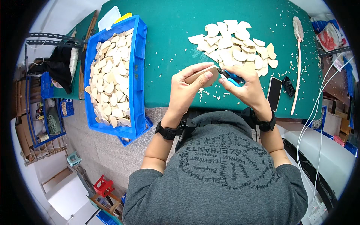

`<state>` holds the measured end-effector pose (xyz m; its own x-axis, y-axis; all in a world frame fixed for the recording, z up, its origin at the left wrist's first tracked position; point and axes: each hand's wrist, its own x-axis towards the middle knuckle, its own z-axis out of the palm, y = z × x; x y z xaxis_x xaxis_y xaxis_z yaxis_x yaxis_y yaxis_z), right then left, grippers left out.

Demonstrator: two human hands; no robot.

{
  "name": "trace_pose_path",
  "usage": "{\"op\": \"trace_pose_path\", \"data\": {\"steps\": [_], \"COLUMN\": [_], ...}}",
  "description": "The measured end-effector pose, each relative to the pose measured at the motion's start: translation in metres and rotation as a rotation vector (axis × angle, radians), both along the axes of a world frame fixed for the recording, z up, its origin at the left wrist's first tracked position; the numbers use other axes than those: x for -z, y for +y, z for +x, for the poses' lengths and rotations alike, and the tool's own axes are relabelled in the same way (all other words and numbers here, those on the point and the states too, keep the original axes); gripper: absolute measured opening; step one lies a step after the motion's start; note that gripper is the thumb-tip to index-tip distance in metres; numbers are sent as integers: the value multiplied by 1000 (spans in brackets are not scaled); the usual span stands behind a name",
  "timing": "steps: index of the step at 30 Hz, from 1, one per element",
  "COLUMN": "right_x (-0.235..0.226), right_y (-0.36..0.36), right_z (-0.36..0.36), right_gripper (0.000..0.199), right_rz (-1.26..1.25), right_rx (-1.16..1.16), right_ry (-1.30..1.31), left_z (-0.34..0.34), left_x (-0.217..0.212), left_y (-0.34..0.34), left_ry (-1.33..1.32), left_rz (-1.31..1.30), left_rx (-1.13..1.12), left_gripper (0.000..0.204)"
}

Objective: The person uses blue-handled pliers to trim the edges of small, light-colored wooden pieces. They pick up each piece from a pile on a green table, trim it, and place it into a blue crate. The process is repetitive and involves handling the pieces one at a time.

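My left hand (183, 89) grips a flat tan piece with a rounded edge (214, 77), the thumb pressed on its face. In my right hand (250, 89) is a pair of cutting pliers with blue handles (234, 81). Their dark jaws meet the right edge of the tan piece; whether they are closed on it is too small to tell. Just beyond my hands, a heap of pale, flat, half-round pieces (240, 55) lies on the green table (168, 48). Small pale chips are scattered around it and below my hands.
At the left, a blue crate (138, 75) is filled with similar pale pieces. On the right lie a phone (274, 93), a small black object (288, 86) and a long pale stick with a fluffy head (298, 56). White cables (317, 101) hang past the table's right end.
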<state>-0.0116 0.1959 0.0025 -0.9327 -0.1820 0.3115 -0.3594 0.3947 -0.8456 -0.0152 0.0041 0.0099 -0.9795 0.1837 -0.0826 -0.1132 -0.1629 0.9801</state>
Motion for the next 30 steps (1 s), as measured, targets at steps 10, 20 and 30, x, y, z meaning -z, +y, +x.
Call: {"op": "trace_pose_path", "data": {"steps": [10, 20, 30], "right_x": [-4, 8, 21], "right_y": [5, 0, 27], "right_z": [-2, 0, -1], "right_gripper": [29, 29, 27], "right_rz": [72, 26, 47], "right_rx": [-45, -83, 190], "right_ry": [-16, -160, -78], "left_z": [2, -7, -9], "left_x": [-1, 1, 19], "left_y": [-1, -9, -57], "left_ry": [-16, 91, 42], "left_rz": [2, -306, -383], "left_rx": [30, 212, -294], "left_gripper": [29, 26, 22]}}
